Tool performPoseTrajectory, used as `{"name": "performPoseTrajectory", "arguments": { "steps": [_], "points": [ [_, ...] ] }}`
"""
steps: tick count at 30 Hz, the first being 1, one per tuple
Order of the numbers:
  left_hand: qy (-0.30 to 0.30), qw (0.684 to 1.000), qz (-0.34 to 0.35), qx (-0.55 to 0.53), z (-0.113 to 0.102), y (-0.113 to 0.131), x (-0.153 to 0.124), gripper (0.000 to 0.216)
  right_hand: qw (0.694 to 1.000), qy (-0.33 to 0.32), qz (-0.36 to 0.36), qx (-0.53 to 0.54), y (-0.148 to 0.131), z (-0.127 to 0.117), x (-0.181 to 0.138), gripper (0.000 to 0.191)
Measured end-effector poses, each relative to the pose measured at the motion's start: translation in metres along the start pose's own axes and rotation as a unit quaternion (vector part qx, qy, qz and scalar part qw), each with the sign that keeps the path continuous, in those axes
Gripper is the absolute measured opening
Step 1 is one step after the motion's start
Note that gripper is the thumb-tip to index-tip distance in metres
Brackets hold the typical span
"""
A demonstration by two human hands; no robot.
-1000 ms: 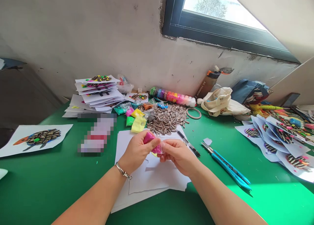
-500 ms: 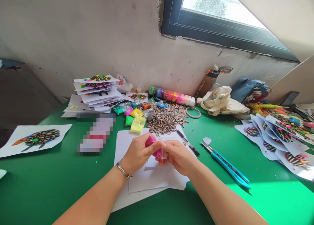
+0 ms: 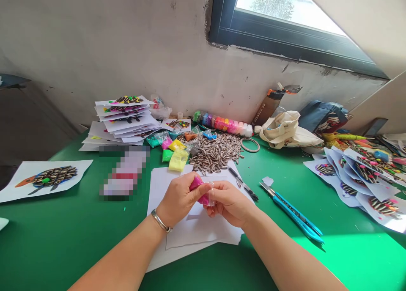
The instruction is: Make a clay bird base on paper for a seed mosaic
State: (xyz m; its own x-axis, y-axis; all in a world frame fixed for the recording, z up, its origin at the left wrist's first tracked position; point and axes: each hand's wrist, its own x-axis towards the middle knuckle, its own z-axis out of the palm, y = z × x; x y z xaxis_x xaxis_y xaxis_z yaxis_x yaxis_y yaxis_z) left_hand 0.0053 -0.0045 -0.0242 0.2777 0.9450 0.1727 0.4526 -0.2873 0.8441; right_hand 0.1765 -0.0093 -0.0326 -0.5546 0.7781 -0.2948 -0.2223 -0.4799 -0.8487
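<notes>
Pouch point(image 3: 204, 199): pink, between both hands, above the paper point(image 3: 203, 236).
Left hand point(image 3: 177, 198): fingers gripping its body.
Right hand point(image 3: 231, 201): fingers pinching its clear edge.
Pouch shift: slightly lower than a second ago; I judge the edge still being worked.

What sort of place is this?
Probably a craft workspace, at a table near a window. Signs: a heap of striped seeds, a seed picture, and a pink packet, perhaps clay, held between left hand and right hand.
</notes>
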Motion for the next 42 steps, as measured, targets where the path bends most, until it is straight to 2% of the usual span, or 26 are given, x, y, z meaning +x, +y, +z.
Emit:
{"name": "performPoseTrajectory", "arguments": {
  "steps": [5, 12, 19, 22, 25, 28, 30, 35, 42],
  "points": [
    [0.008, 0.999, 0.026, 0.023, 0.001, -0.001, -0.001, 0.042, 1.000, -0.007, 0.018, -0.005, -0.003, 0.001, -0.003, 0.016],
    [0.034, 0.999, 0.032, 0.016, -0.004, -0.002, -0.001, 0.041, 1.000, -0.001, 0.029, -0.003, -0.006, -0.003, -0.004, 0.020],
    [0.005, 0.999, 0.032, 0.027, -0.002, -0.001, -0.002, 0.039, 0.996, 0.004, 0.071, -0.055, -0.008, -0.004, -0.004, 0.010],
    [0.000, 1.000, 0.009, 0.007, -0.002, -0.002, -0.001, 0.039, 0.996, 0.015, 0.051, -0.066, -0.007, -0.002, -0.003, 0.007],
    [-0.031, 0.998, -0.040, -0.042, -0.003, -0.002, 0.002, 0.037, 0.996, 0.033, 0.030, -0.082, -0.005, 0.000, -0.003, 0.007],
    [-0.066, 0.983, -0.114, -0.124, -0.004, -0.002, 0.004, 0.035, 0.995, 0.059, 0.012, -0.084, -0.007, 0.001, -0.003, 0.012],
    [-0.064, 0.973, -0.144, -0.171, -0.004, -0.002, 0.005, 0.036, 0.995, 0.063, 0.011, -0.074, -0.009, -0.001, -0.004, 0.019],
    [-0.049, 0.969, -0.138, -0.197, -0.005, 0.000, 0.006, 0.035, 0.997, 0.040, 0.025, -0.065, -0.014, -0.006, -0.006, 0.034],
    [-0.055, 0.974, -0.135, -0.172, -0.003, 0.001, 0.005, 0.029, 0.992, 0.023, 0.072, -0.097, -0.008, -0.006, -0.004, 0.023]
  ]
}}
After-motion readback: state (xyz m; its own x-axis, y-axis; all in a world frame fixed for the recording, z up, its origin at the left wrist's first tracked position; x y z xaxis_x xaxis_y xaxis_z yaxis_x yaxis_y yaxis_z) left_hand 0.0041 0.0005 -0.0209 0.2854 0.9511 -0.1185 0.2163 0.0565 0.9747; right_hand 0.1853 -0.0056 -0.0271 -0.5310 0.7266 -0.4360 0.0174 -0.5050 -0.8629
